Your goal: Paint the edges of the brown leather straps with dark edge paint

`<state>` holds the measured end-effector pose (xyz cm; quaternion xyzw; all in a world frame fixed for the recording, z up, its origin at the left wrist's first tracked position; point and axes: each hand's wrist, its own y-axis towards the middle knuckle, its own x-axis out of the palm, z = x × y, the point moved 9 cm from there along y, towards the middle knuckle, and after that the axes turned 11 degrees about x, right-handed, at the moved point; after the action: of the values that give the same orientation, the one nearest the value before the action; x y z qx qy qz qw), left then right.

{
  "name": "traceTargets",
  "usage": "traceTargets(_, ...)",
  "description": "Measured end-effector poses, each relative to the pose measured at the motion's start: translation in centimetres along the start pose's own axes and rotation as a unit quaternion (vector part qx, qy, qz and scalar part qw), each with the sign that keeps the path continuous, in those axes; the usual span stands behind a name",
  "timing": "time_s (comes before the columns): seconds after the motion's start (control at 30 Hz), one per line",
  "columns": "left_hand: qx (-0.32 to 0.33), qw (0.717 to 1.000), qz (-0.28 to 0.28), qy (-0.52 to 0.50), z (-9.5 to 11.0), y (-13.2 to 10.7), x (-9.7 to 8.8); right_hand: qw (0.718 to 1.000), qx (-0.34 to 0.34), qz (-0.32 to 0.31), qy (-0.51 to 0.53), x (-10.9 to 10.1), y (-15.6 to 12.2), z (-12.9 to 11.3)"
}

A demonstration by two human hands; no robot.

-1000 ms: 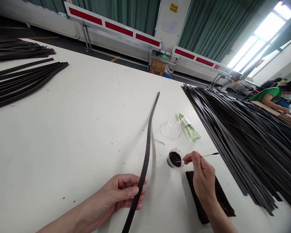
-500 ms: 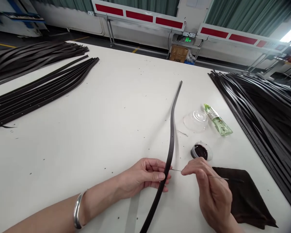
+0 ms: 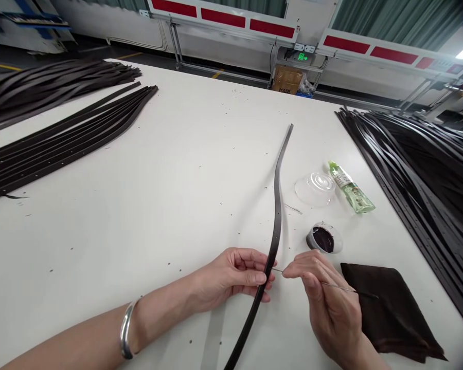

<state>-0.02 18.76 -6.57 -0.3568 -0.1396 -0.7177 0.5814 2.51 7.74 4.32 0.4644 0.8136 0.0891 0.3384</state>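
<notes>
A long dark strap [image 3: 278, 216] curves up from the bottom edge, with a few small holes along it. My left hand [image 3: 241, 275] pinches it between thumb and fingers, low on its length. My right hand [image 3: 327, 306] is closed around a thin metal rod-like tool [image 3: 337, 287], whose rear end is dark. The tool's front end reaches the strap's right edge beside my left fingertips; its exact tip is hidden. Just beyond my right hand sits a small clear cup [image 3: 323, 239] of dark liquid. A folded dark brown cloth [image 3: 397, 303] lies right of that hand.
A clear plastic lid [image 3: 314, 189] and a green bottle [image 3: 353, 189] lie beyond the cup. Dark straps [image 3: 69, 128] are laid out at the left, and a pile of glossy straps [image 3: 420, 205] covers the right side. Small dark specks dot the white table [image 3: 158, 205].
My right hand has moved left toward the strap with the tool, leaving less of its front end showing. My left hand keeps its pinch. The view has shifted slightly.
</notes>
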Motion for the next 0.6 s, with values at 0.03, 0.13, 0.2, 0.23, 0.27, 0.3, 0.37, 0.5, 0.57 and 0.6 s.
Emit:
traceTargets(0.03,0.001,1.0,-0.001,0.002,0.02,0.02,0.0,1.0,-0.001,-0.002,-0.002,0.04,0.07,-0.05)
traceTargets(0.13,0.001,1.0,-0.001,0.004,0.07,0.05,0.06,1.0,-0.007,-0.008,-0.007,0.22,0.32,-0.3)
traceTargets(0.2,0.004,1.0,-0.005,0.005,0.13,0.05,0.18,1.0,-0.014,-0.009,-0.01,0.3,0.41,-0.48)
traceTargets(0.23,0.005,1.0,-0.007,0.006,0.14,0.05,0.24,1.0,-0.017,-0.009,-0.014,0.32,0.42,-0.56)
traceTargets(0.27,0.005,1.0,-0.008,0.006,0.16,0.04,0.28,1.0,-0.019,-0.008,-0.018,0.32,0.39,-0.61)
traceTargets(0.3,0.006,1.0,-0.008,0.007,0.16,0.04,0.29,1.0,-0.02,-0.006,-0.022,0.31,0.35,-0.64)
traceTargets(0.37,0.005,1.0,-0.005,0.007,0.15,0.02,0.24,1.0,-0.018,-0.004,-0.024,0.3,0.24,-0.62)
traceTargets(0.5,0.005,1.0,-0.009,0.007,0.17,0.04,0.29,1.0,-0.017,-0.009,-0.018,0.44,0.06,-0.63)
traceTargets(0.57,0.007,1.0,-0.011,0.008,0.23,0.08,0.36,1.0,-0.017,-0.007,-0.024,0.46,0.09,-0.64)
traceTargets(0.6,0.007,1.0,-0.01,0.008,0.26,0.1,0.38,1.0,-0.016,-0.006,-0.026,0.46,0.14,-0.64)
